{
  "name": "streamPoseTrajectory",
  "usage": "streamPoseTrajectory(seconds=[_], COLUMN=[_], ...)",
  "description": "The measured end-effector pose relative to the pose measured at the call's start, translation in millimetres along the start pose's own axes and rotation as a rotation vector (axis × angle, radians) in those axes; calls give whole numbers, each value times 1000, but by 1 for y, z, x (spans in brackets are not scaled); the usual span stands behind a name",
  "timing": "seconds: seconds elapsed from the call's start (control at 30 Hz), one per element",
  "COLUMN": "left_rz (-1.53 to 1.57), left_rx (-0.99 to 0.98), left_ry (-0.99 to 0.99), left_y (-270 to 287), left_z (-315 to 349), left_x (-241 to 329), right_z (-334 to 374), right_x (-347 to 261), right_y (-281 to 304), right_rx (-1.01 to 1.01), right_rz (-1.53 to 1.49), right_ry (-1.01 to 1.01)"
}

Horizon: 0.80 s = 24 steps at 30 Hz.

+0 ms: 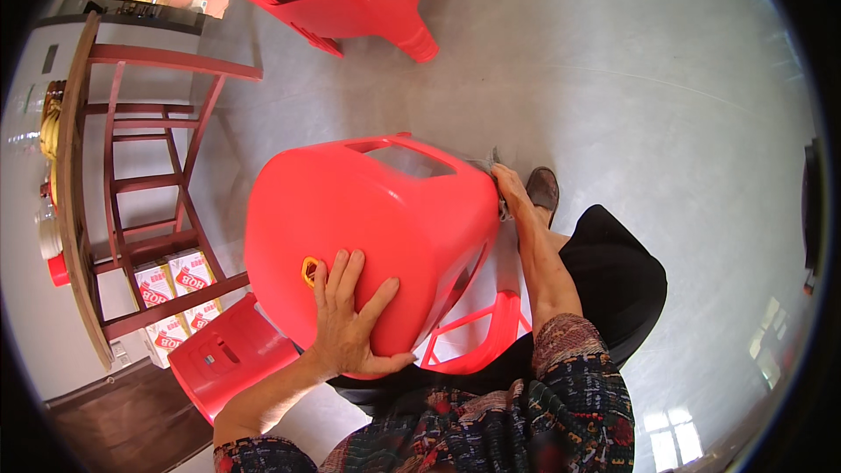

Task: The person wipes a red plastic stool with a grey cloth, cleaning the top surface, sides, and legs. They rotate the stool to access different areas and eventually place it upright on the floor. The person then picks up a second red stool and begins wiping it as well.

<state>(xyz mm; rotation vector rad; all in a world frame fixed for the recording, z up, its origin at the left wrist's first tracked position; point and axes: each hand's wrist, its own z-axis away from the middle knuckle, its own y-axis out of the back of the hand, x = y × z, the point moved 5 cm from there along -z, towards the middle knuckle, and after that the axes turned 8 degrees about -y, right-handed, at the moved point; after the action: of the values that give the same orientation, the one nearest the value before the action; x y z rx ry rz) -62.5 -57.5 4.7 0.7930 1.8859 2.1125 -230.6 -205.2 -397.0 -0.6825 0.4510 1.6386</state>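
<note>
A large red plastic chair (350,193) lies tipped over in front of my body, its broad smooth surface facing up and cutouts showing along its sides. My left hand (350,324) rests on that surface with its fingers spread, beside a small yellow-edged mark or piece (309,271). At the chair's right edge, my right hand (512,184) is closed around a crumpled grey cloth (504,208) pressed against the plastic. The fingertips there are partly hidden.
Another red chair (350,0) stands ahead, and a third red plastic piece (229,355) sits at lower left. A wooden table (83,210) on the left holds bananas (50,131) and jars. White and red cartons (180,298) are stacked beneath it. My shoe (543,188) is by my right hand.
</note>
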Motion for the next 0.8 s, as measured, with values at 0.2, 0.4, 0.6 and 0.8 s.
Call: streamPoseTrajectory(seconds=[0.2,0.4,0.6,0.8], left_rz=[-32,-74,-76,-78], left_rx=[36,43,57,22], left_ry=[-2,-6,-4,-1], left_y=[3,1,0,0], left_z=[-3,-3,-2,-1], left_x=[4,6,8,9], right_z=[50,135,274,206], right_x=[-50,-128,-193,-127], right_y=[-20,-48,-67,-47], right_rx=[59,78,294,368], right_rz=[287,460,258,128], right_ry=[29,387,924,785])
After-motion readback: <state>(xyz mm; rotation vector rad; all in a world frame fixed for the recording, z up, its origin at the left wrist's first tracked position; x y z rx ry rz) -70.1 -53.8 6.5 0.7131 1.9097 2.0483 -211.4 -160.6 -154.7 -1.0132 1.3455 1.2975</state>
